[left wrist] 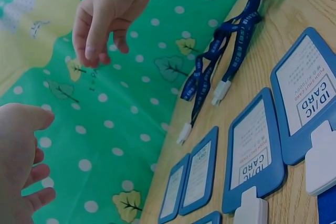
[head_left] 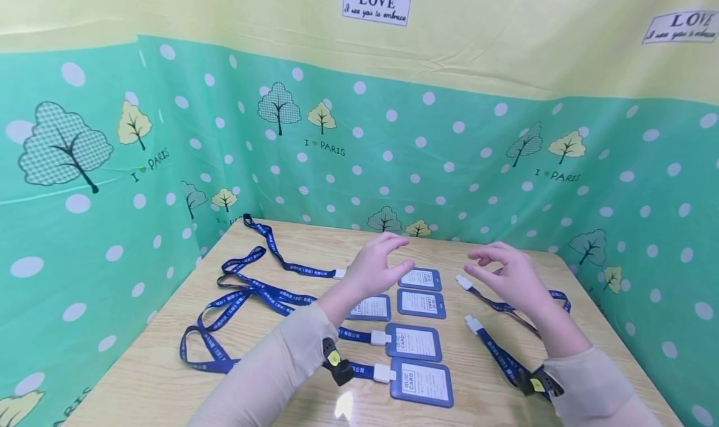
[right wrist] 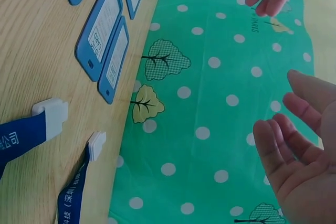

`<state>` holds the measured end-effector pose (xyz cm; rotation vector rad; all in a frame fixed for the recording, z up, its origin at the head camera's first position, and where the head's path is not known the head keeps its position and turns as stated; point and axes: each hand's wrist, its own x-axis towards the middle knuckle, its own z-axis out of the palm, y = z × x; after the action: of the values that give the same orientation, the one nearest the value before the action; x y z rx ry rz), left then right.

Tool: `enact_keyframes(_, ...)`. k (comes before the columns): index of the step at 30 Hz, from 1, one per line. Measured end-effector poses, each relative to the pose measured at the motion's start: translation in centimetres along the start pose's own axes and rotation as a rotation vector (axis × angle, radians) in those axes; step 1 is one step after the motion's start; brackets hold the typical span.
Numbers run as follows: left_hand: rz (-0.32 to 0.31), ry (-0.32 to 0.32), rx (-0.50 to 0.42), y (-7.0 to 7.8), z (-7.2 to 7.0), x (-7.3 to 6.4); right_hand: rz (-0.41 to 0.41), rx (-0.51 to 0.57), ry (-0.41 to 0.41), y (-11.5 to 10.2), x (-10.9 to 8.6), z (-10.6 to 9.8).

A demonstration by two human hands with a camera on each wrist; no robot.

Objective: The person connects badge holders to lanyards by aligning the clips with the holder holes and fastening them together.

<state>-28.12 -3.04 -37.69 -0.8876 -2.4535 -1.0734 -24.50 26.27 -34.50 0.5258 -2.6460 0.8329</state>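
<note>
My left hand (head_left: 375,269) hovers over the table's middle with fingers loosely extended, holding nothing. Opposite it, my right hand (head_left: 512,278) hangs in the air, thumb apart from the fingers, also holding nothing. Beneath and beside the left hand lie several blue ID card holders: a far one (head_left: 420,279), one just in front of it (head_left: 421,303), and one (head_left: 369,308) partly behind the left arm. Two nearer holders (head_left: 415,343) (head_left: 422,384) are joined to white clips on navy lanyards. Under the right hand lie two loose lanyards with white clips (right wrist: 51,119) (right wrist: 96,145).
More navy lanyards (head_left: 275,301) with white lettering spread over the left of the wooden table (head_left: 151,352), partly covered by the left sleeve. A green and yellow patterned cloth (head_left: 393,146) stands around the back and sides. Both wrists wear black straps with cameras.
</note>
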Motion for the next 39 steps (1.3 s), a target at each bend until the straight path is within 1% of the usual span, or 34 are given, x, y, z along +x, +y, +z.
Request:
enact_keyframes(4, -0.013, -0.011, 0.016, -0.2, 0.3, 0.1, 0.045, -0.003, -0.013, 0.3, -0.3, 0.0)
enact_keyframes(11, -0.026, -0.034, 0.035, -0.4, 0.7, 0.3, 0.108, -0.043, -0.033, 0.7, -0.5, -0.1)
enact_keyframes(18, -0.048, -0.075, 0.068, -0.3, 1.3, 0.4, 0.198, -0.036, -0.062, 1.1, -0.8, 0.0)
enact_keyframes(21, -0.060, -0.088, 0.080, -0.2, 1.6, 0.4, 0.225, -0.032, -0.075, 1.4, -0.9, 0.2)
enact_keyframes(26, -0.060, -0.116, 0.079, 0.0, 2.1, 0.3, 0.260, -0.033, -0.091, 2.1, -1.3, 0.9)
enact_keyframes(29, -0.062, -0.140, 0.076, 0.1, 2.3, 0.2, 0.304, 0.004, -0.123, 2.6, -1.5, 1.3)
enact_keyframes(33, -0.072, -0.168, 0.087, 0.3, 2.6, 0.1, 0.341, 0.047, -0.169, 3.2, -1.7, 1.8)
enact_keyframes(36, -0.072, -0.183, 0.107, 0.3, 2.9, 0.0, 0.347, 0.040, -0.186, 3.7, -1.8, 2.2)
enact_keyframes(39, -0.075, -0.201, 0.125, 0.2, 3.0, -0.1, 0.372, 0.020, -0.208, 4.1, -2.1, 2.5)
